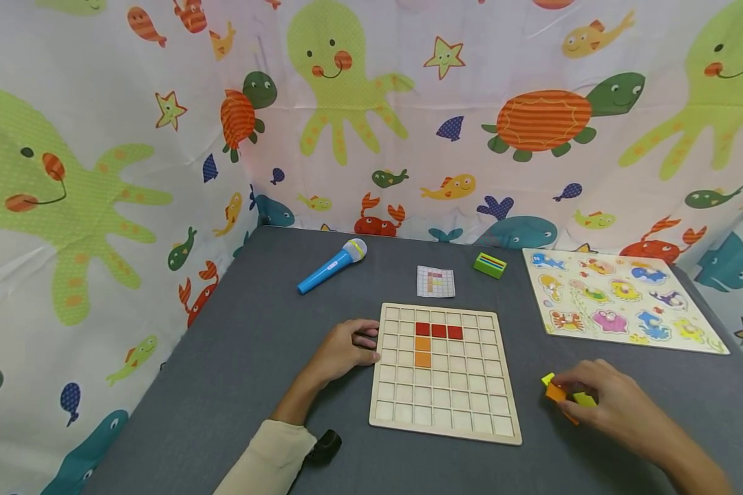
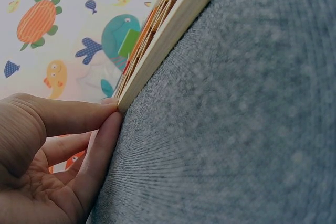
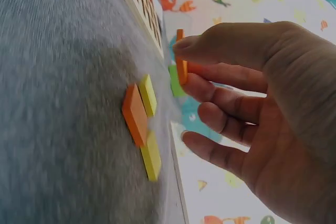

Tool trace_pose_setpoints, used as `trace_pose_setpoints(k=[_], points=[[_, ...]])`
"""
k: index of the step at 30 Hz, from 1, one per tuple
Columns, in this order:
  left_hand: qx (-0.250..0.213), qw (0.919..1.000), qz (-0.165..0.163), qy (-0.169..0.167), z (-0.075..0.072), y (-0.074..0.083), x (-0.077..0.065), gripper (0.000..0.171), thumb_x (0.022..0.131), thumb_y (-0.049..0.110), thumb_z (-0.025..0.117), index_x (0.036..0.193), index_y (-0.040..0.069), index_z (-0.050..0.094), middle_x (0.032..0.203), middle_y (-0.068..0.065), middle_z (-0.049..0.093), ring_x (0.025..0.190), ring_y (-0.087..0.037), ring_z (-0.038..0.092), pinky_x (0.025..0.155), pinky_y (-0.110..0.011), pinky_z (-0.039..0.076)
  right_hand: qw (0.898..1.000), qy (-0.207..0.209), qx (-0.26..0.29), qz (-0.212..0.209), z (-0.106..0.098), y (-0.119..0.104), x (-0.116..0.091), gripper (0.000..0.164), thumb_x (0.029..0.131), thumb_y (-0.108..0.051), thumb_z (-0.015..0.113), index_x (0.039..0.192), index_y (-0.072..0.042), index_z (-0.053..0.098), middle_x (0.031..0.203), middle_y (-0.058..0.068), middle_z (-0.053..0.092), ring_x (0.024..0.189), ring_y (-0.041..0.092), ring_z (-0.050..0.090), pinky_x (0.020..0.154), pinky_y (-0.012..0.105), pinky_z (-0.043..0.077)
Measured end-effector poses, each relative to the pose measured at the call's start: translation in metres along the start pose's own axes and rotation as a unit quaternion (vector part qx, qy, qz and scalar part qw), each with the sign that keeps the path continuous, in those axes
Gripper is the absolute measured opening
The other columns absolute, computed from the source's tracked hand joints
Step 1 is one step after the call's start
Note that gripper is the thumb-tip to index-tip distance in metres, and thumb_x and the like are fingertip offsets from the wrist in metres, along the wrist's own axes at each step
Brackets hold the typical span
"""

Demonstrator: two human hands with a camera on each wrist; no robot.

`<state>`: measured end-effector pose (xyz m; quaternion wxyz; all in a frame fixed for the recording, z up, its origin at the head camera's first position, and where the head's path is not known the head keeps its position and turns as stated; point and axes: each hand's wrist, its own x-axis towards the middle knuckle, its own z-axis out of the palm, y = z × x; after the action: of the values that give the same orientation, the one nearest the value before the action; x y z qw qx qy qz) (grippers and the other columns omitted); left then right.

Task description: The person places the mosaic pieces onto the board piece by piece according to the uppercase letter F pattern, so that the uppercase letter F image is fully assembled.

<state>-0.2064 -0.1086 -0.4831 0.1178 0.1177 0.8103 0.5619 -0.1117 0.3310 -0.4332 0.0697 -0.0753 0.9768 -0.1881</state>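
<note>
A square wooden grid board (image 1: 447, 432) lies on the dark table, with three red tiles (image 1: 438, 331) in a row and two orange tiles (image 1: 422, 359) below the leftmost one. At its left edge is my left hand (image 1: 340, 352), whose thumb and a fingertip pinch the rim in the left wrist view. To the right of the board, my right hand (image 1: 616, 405) holds an orange tile (image 3: 181, 69) between thumb and fingers, above the table. Beneath it lie another orange tile (image 3: 135, 115) and two yellow tiles, one nearer (image 3: 151, 156) and one farther (image 3: 148, 95).
Behind the board lies a small card with a coloured grid pattern (image 1: 435, 282). A blue toy microphone (image 1: 328, 270) is at the back left, a green block with coloured stripes (image 1: 490, 266) at the back. A picture puzzle board (image 1: 625, 330) lies back right. Patterned curtains (image 1: 408, 192) border the table.
</note>
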Motion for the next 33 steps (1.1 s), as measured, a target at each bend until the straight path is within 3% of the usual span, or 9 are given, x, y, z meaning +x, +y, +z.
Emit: trace_pose_setpoints(k=[11,15,23,33], points=[[-0.003,1.0000,0.001,0.001,0.001,-0.001,0.000,0.061,0.086,0.001,0.083,0.143,0.000,0.063,0.132,-0.016,0.066,0.114,-0.029,0.070,0.093,-0.040,0.060,0.996,0.034,0.019,-0.076,0.006,-0.033,0.019,0.022,0.089,-0.032,0.087,0.108,-0.023,0.080,0.103,-0.012,0.065,0.095,0.012,0.058,0.077,0.033,0.053],[-0.003,1.0000,0.001,0.001,0.001,-0.001,0.000,0.060,0.087,0.000,0.083,0.144,0.000,0.063,0.132,-0.016,0.066,0.114,-0.029,0.070,0.092,-0.039,0.060,0.994,0.031,0.029,-0.096,0.008,-0.041,0.027,0.022,0.089,-0.028,0.086,0.109,-0.022,0.080,0.104,-0.011,0.064,0.092,0.010,0.056,0.074,0.029,0.050],[0.003,1.0000,0.000,-0.001,0.000,0.001,0.000,0.060,0.088,0.001,0.082,0.144,0.000,0.062,0.132,-0.016,0.066,0.115,-0.028,0.070,0.093,-0.039,0.060,0.992,0.007,0.024,-0.124,0.018,-0.058,0.043,0.025,0.089,-0.029,0.086,0.112,-0.021,0.080,0.112,-0.008,0.066,0.103,0.014,0.052,0.084,0.039,0.053],[0.003,1.0000,-0.002,-0.001,0.000,0.001,0.000,0.060,0.087,0.001,0.082,0.144,0.000,0.063,0.132,-0.016,0.066,0.114,-0.028,0.070,0.093,-0.039,0.060,0.985,-0.008,0.030,-0.171,0.028,-0.082,0.061,0.019,0.091,-0.029,0.084,0.108,-0.021,0.080,0.105,-0.013,0.065,0.105,0.013,0.054,0.090,0.040,0.053]])
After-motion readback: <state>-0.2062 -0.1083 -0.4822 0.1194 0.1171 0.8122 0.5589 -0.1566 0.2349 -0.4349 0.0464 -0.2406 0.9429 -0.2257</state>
